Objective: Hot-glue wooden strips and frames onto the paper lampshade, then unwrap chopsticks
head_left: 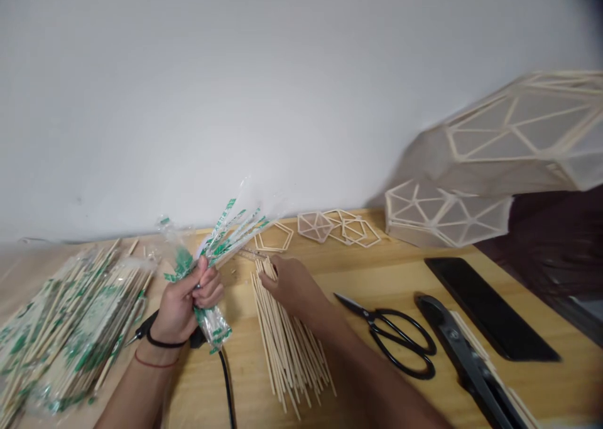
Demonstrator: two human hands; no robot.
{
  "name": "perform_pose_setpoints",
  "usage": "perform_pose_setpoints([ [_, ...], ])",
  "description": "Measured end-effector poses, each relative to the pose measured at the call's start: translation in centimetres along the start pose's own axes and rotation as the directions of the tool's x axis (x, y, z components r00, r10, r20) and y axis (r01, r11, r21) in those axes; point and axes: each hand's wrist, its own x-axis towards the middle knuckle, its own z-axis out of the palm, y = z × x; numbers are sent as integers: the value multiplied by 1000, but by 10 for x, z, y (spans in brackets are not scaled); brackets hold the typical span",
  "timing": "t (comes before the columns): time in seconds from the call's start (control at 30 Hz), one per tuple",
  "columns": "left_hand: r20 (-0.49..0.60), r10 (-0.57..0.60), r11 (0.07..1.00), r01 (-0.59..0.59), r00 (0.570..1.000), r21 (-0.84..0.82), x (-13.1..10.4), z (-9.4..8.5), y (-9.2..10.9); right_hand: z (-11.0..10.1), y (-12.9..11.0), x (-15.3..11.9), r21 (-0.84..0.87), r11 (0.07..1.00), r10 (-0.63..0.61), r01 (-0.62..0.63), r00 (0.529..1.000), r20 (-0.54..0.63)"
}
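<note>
My left hand (202, 287) is closed round a bunch of clear plastic wrappers (226, 231) with green print, which fan out above and hang below the fist. To its right, my right hand (287, 284) rests on the upper end of a loose bundle of thin wooden sticks (292, 353), its thumb and fingers round the tips. The sticks lie on the wooden table and spread toward me. At the left lies a pile of sticks in green-printed wrappers (89, 322).
Black-handled scissors (400, 341), a dark cutting tool (461, 360) and a flat black slab (490, 306) lie at the right. Small stick polygons (336, 227) line the wall. Stick-framed, paper-covered models (447, 215) stand at the back right. A black cable (226, 379) runs near my left wrist.
</note>
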Motion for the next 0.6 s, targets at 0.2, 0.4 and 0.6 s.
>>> perform_pose_setpoints([
  [0.2,-9,-43,999,43,999,15,1,2,-7,-6,5,3,104,995,-6,7,1000,-12],
  [0.4,54,-108,993,105,993,54,0,8,-22,-21,-5,-7,513,856,-221,55,938,268],
  [0.6,125,-332,921,293,935,255,-4,17,-33,-10,-16,-17,818,565,-216,-106,938,271],
])
